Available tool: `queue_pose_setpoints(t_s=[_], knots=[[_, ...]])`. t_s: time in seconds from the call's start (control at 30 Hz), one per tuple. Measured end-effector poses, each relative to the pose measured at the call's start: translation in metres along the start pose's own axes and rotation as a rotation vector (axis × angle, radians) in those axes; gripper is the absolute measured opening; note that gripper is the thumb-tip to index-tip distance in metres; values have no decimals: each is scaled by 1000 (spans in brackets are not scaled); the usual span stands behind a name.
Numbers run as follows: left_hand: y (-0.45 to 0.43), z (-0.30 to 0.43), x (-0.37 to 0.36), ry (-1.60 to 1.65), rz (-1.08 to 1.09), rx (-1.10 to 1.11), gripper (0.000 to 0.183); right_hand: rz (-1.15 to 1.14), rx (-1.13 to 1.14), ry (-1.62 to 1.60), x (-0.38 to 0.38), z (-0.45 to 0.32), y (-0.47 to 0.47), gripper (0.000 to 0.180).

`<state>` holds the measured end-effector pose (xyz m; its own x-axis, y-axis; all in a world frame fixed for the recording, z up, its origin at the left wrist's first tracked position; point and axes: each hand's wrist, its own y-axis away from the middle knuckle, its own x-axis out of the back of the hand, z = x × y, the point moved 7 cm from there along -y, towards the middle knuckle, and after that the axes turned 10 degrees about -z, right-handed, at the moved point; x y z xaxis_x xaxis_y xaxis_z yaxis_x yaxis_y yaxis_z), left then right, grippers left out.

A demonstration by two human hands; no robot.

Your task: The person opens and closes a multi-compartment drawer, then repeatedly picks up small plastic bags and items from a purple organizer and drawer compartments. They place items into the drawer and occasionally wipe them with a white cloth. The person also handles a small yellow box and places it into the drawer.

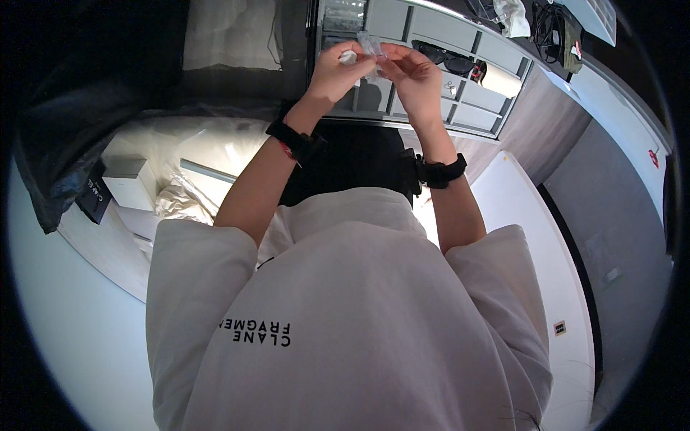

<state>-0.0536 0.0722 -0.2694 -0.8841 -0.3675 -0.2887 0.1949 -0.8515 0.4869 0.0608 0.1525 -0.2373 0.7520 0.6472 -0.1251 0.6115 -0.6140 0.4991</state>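
Over a compartmented drawer tray (pixel 474 99), my left hand (pixel 335 75) and my right hand (pixel 419 78) pinch a small clear plastic bag (pixel 368 44) between thumbs and fingers. The hands nearly meet around it. Whether anything lies inside the bag is too small to tell. A small whitish item (pixel 349 57) shows within the curl of my left fingers. Dark sunglasses (pixel 458 65) rest in the tray just beyond my right hand. Small shiny pieces (pixel 449 87) lie in a nearby compartment.
Beside the sunglasses sits a cream rolled object (pixel 499 80). Clear packets (pixel 344 17) fill the tray's far left compartment. Black cables (pixel 549 37) lie on the upper right surface. To the left are a white box (pixel 129 183) and a black plastic bag (pixel 59 156).
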Motion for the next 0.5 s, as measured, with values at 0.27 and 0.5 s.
queue_pose_setpoints(t_s=[0.27, 0.5], knots=[[-10, 7, 0, -273, 59, -71, 20, 170, -84, -112, 16, 18, -7, 22], [-33, -11, 5, -105, 101, -71, 29, -97, -89, -52, 31, 29, -44, 23]])
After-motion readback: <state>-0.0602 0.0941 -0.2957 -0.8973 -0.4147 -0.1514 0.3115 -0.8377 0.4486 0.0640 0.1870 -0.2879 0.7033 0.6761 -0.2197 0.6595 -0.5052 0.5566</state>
